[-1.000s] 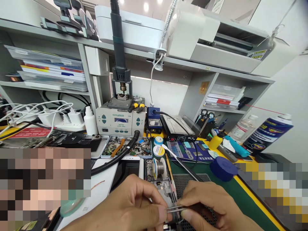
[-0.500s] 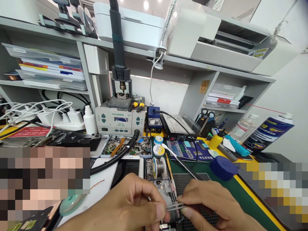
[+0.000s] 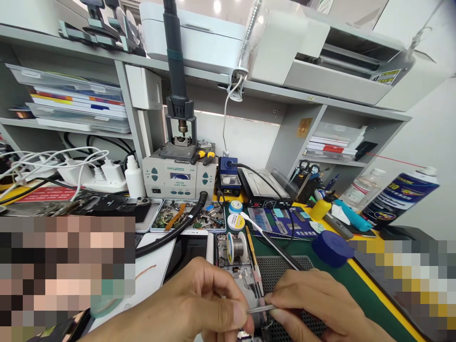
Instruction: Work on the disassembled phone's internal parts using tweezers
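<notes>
My left hand [image 3: 210, 304] is closed in a pinch, thumb against forefinger. Whatever lies between those fingertips is too small or hidden to make out. Thin metal tweezers [image 3: 261, 308] extend from my right hand [image 3: 313, 304], which grips them between thumb and fingers. Their tips, close together, reach the left thumb and forefinger. Below both hands lies an opened phone [image 3: 245, 280] with bare inner parts, partly covered by the fingers. A spool of solder wire [image 3: 236, 248] stands on its far end.
A perforated dark mat [image 3: 285, 266] and a blue round lid [image 3: 332, 249] lie to the right. Behind are a tray of circuit boards [image 3: 210, 218], a hot-air station [image 3: 178, 178] and a soldering iron's white handle [image 3: 254, 225]. A white-framed phone [image 3: 210, 244] lies left.
The two prongs of the tweezers were apart and are now pressed together. Both hands stay in nearly the same place, and the view has shifted very slightly.
</notes>
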`<state>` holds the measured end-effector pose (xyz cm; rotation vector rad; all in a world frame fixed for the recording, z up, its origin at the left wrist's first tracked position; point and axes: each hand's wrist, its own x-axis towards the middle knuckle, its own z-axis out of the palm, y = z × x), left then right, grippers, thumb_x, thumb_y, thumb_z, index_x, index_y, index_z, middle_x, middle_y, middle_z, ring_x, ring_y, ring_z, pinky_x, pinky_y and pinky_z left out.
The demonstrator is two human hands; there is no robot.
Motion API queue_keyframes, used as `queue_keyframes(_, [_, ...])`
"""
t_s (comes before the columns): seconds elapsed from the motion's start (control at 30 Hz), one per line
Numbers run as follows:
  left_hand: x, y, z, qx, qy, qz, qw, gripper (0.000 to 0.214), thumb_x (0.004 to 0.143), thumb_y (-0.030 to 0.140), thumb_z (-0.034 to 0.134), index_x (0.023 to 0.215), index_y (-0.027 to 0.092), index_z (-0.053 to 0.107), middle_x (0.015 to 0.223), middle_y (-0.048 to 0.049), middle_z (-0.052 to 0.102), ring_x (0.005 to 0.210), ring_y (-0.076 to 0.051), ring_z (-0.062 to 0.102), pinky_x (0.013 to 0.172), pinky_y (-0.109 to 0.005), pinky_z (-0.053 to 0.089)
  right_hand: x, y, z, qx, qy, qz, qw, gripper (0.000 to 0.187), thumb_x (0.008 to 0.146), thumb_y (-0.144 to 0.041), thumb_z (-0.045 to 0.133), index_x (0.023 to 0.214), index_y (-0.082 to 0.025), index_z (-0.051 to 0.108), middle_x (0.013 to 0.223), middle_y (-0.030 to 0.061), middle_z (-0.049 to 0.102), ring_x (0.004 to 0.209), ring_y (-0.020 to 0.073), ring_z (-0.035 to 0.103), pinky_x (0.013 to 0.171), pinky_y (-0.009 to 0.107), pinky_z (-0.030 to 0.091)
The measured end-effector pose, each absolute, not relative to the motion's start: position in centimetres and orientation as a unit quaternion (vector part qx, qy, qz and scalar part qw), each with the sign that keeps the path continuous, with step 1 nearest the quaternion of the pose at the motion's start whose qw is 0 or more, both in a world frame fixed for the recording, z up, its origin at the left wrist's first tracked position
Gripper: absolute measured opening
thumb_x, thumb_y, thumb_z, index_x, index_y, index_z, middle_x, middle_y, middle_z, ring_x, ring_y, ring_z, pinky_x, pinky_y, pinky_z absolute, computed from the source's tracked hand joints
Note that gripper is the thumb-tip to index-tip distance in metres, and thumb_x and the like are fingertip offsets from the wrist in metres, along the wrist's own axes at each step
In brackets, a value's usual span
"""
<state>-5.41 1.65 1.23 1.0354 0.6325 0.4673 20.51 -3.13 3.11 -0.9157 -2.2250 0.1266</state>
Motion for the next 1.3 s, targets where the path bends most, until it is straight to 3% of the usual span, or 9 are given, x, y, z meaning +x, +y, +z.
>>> queue_keyframes(0.23, [-5.4,2.4,1.8,0.509,0.271,0.186,0.796,0.044,0.085,0.058,0.09,0.089,0.014,0.084,0.067,-0.0039,0.069,0.06,-0.008,0.055,0.059,-0.016,0.04,20.7,-3.2,3.8,-0.378,-0.848,0.133,0.347,0.015,0.099,-0.012,0.069,0.097,-0.02,0.081,0.079,0.0054,0.082,0.067,0.02,0.078,0.065,0.028,0.059])
queue_keyframes(0.37, [-5.3,2.2,2.4,0.516,0.267,0.191,0.791,0.05,0.085,0.063,0.088,0.095,0.014,0.082,0.072,-0.0032,0.07,0.058,-0.007,0.055,0.058,-0.018,0.038,20.4,-2.9,4.3,-0.428,-0.802,0.239,0.34,0.017,0.1,-0.026,0.071,0.088,-0.019,0.082,0.07,0.0041,0.076,0.059,0.017,0.069,0.055,0.024,0.053])
queue_keyframes(0.63, [-5.2,1.7,2.2,0.542,0.292,0.217,0.758,0.049,0.086,0.063,0.084,0.096,0.014,0.08,0.082,-0.0055,0.072,0.063,-0.012,0.063,0.053,-0.019,0.04,20.6,-2.6,3.5,-0.49,-0.74,0.344,0.308,0.03,0.098,-0.045,0.071,0.083,-0.021,0.081,0.073,0.0044,0.07,0.065,0.018,0.061,0.057,0.024,0.047])
queue_keyframes(0.8, [-5.0,1.6,1.6,0.556,0.32,0.221,0.735,0.047,0.087,0.059,0.081,0.102,0.015,0.079,0.084,-0.0032,0.069,0.051,-0.006,0.048,0.051,-0.02,0.033,20.4,-2.5,3.7,-0.5,-0.726,0.363,0.302,0.03,0.099,-0.044,0.071,0.083,-0.019,0.08,0.074,0.004,0.069,0.068,0.0179,0.058,0.059,0.025,0.043])
queue_keyframes(0.87, [-5.2,1.6,2.0,0.6,0.36,0.223,0.678,0.041,0.091,0.055,0.075,0.103,0.016,0.078,0.09,-0.0036,0.067,0.052,-0.008,0.052,0.051,-0.021,0.035,20.4,-2.4,4.1,-0.501,-0.715,0.381,0.306,0.031,0.099,-0.044,0.071,0.083,-0.018,0.079,0.073,0.0032,0.067,0.067,0.0171,0.057,0.06,0.025,0.042])
queue_keyframes(0.97, [-5.9,2.0,3.1,0.724,0.418,0.228,0.499,0.03,0.101,0.046,0.062,0.101,0.021,0.079,0.089,-0.0024,0.066,0.064,-0.014,0.061,0.055,-0.024,0.039,20.5,-2.0,4.8,-0.498,-0.685,0.422,0.323,0.035,0.097,-0.048,0.076,0.081,-0.017,0.077,0.071,0.0008,0.063,0.065,0.015,0.052,0.06,0.025,0.04])
queue_keyframes(1.07, [-6.5,2.6,3.8,0.827,0.393,0.193,0.353,0.034,0.108,0.034,0.049,0.092,0.024,0.077,0.091,-0.0028,0.067,0.076,-0.018,0.063,0.062,-0.026,0.042,20.8,-1.6,5.1,-0.502,-0.65,0.447,0.354,0.037,0.093,-0.05,0.081,0.081,-0.016,0.076,0.068,-0.0027,0.057,0.059,0.0117,0.044,0.055,0.023,0.034])
queue_keyframes(1.2, [-6.3,2.7,3.6,0.899,0.378,0.084,0.206,0.037,0.106,0.019,0.04,0.095,0.022,0.075,0.102,-0.0088,0.068,0.09,-0.026,0.068,0.077,-0.035,0.053,21.0,-1.1,4.8,-0.504,-0.63,0.469,0.361,0.032,0.09,-0.046,0.086,0.081,-0.017,0.076,0.067,-0.0044,0.053,0.058,0.0111,0.038,0.053,0.024,0.029])
queue_keyframes(1.3, [-5.7,2.3,3.3,0.916,0.367,0.038,0.158,0.034,0.104,0.017,0.042,0.106,0.02,0.076,0.108,-0.0115,0.069,0.095,-0.031,0.071,0.08,-0.042,0.058,20.9,-1.1,4.6,-0.506,-0.631,0.47,0.353,0.031,0.09,-0.045,0.085,0.081,-0.017,0.075,0.068,-0.0039,0.053,0.061,0.0125,0.039,0.055,0.025,0.03])
